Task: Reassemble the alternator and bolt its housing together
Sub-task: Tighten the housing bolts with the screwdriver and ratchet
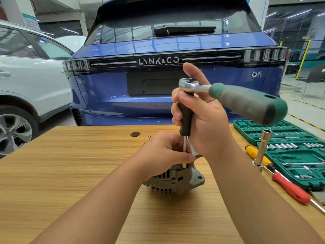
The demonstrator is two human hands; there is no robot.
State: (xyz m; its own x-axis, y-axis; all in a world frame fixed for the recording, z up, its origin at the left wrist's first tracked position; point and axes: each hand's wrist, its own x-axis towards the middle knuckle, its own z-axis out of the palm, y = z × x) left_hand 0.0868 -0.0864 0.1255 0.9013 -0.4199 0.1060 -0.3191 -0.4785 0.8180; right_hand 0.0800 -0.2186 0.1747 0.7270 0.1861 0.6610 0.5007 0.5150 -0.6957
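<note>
Here the right hand gripped the black extension under the ratchet while the left hand pinched its shaft on the alternator at mid worktop, so a tilted tool could probably slip off the bolt.

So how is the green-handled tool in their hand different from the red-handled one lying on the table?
The green-handled ratchet is held up in the air by the right hand, on top of a black-handled driver; the red-handled screwdriver lies flat and untouched on the table. The ratchet's handle is thick, green and grey; the screwdriver's is slimmer and all red. Both have metal working ends.
</note>
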